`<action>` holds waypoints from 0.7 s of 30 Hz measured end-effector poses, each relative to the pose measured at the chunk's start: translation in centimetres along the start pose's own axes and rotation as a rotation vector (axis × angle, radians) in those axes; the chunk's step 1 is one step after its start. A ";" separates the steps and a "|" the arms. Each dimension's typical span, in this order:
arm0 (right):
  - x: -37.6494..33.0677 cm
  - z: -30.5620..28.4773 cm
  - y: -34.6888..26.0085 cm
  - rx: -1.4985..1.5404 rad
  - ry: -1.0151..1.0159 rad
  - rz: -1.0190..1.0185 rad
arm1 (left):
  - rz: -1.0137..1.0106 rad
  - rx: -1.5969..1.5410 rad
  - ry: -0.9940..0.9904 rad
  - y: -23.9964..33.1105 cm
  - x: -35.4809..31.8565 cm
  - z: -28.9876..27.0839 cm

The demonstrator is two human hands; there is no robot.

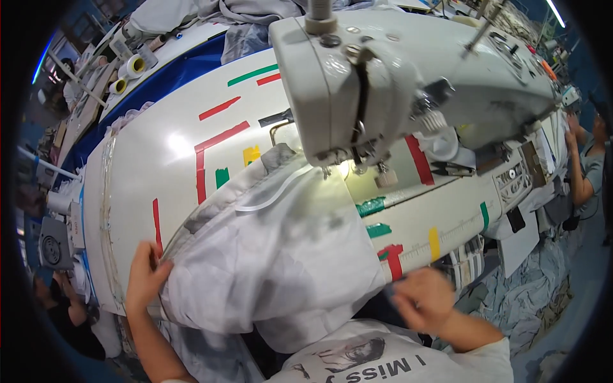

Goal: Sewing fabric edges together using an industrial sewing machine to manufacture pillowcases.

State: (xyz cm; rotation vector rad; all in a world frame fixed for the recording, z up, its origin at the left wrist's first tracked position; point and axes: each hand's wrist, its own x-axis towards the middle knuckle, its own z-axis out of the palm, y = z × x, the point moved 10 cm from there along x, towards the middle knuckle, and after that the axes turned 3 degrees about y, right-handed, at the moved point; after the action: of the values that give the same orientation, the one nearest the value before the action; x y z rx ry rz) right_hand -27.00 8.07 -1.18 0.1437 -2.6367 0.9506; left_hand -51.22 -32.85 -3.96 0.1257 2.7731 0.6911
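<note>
Cloth (pixel 268 262) slants lengthwise from sewing machine (pixel 325 83) down-left toward left hand (pixel 147 274), whose grip, like right hand's (pixel 429 300), I cannot tell.

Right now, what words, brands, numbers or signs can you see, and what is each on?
White T-shirt: large dark lettering beside a printed picture; I don't copy wording.
Ruler strip: scale markings, any numbers too small to read.
White box: small print, too small to read surely.
Sewing machine and white fabric: no lettering I can make out.
</note>
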 end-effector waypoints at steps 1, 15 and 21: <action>-2.3 2.0 0.1 0.140 -0.031 0.029 | 0.086 0.055 0.079 0.3 -3.1 -0.7; -12.7 18.2 0.7 1.424 -0.544 0.913 | 0.146 0.648 0.174 7.1 1.3 -10.8; -3.1 -1.0 -5.4 1.538 -0.123 0.550 | 0.579 0.562 0.957 22.2 0.9 -20.9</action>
State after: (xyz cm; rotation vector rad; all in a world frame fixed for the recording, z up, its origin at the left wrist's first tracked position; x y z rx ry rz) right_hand -22.74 4.50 1.70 -0.1954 -1.3830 2.9328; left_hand -57.76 -22.51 23.92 0.9656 3.8282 -0.0048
